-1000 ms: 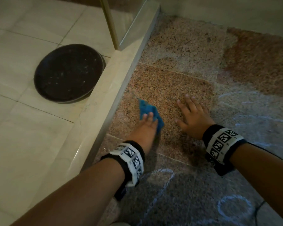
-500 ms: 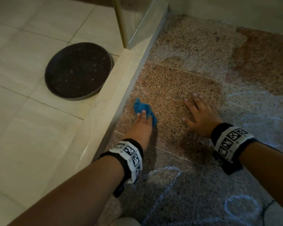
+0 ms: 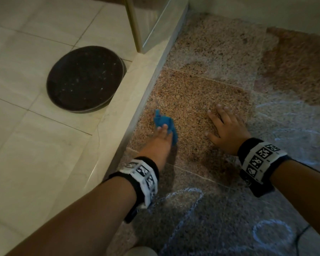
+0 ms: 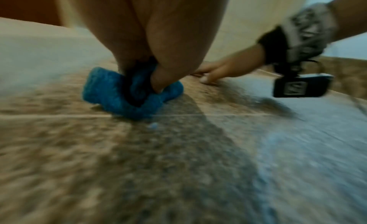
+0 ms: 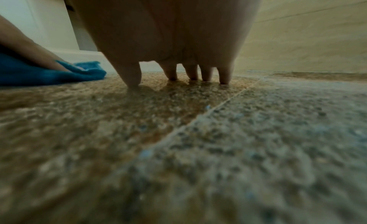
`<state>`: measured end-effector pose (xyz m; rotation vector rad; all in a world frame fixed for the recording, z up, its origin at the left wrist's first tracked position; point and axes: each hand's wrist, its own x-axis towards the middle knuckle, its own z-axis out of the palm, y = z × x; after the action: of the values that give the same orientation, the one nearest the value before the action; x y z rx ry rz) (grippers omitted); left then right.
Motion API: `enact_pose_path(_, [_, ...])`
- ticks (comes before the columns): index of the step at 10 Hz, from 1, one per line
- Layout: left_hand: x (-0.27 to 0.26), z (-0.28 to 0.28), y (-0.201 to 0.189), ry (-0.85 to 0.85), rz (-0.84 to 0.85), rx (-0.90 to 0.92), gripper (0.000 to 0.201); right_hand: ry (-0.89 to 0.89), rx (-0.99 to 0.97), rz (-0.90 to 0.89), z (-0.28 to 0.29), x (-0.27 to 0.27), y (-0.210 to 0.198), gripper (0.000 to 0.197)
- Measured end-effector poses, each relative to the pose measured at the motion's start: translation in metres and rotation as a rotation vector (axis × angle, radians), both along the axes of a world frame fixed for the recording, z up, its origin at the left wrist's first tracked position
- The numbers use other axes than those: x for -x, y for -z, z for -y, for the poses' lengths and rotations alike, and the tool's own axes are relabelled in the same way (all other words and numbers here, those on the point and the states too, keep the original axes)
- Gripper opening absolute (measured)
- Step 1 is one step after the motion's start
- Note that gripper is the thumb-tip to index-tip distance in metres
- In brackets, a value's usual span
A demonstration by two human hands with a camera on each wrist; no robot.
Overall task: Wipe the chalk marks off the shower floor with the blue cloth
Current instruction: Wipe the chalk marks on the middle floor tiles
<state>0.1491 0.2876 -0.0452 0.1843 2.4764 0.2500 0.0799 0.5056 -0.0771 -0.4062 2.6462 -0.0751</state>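
Head view alone shows chalk marks (image 3: 183,202), left wrist cloth (image 4: 119,94) gripped

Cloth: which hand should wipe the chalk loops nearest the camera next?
Left. The left hand already grips the cloth, and the chalk loops lie just behind it. The right hand is braced flat on the floor.

Dim warm light, soft arm shadows, wrist views blurred, edges bowed
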Motion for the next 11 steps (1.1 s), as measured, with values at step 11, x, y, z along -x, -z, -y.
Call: enact_pose_path(11, [0.130, 0.004, 0.008, -0.215, -0.140, 0.050, 0.064, 0.086, 0.005, -0.021, 0.007, 0.023, 0.001, 0.088])
